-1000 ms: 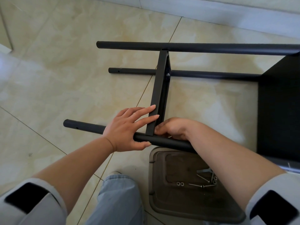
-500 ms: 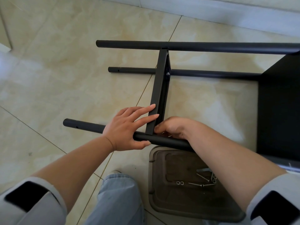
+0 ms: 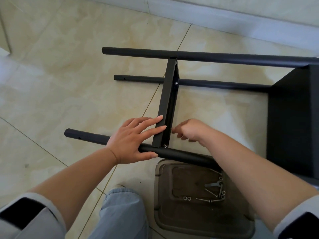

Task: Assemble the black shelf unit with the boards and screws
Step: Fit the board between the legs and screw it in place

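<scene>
The black shelf unit lies on its side on the tiled floor. A thin black board (image 3: 168, 94) stands edge-on between the top tube (image 3: 224, 56) and the near tube (image 3: 181, 155). A screw head (image 3: 165, 145) shows at the board's near corner. My left hand (image 3: 131, 138) rests on the near tube, thumb beneath it, straight fingers pressing the board's edge. My right hand (image 3: 191, 130) hovers just right of the board with curled fingers, and I see nothing in it. A larger black board (image 3: 293, 118) sits at the right.
A brown plastic tray (image 3: 162, 213) by my knee holds several long screws (image 3: 207, 200), nuts (image 3: 187, 198) and a small wrench (image 3: 213, 184). A third tube (image 3: 215, 83) lies on the floor behind the board. A wall skirting (image 3: 224, 12) runs along the top.
My right hand has drawn back from the board's near corner, up and to the right, uncovering the screw head there. My left hand stays in place.
</scene>
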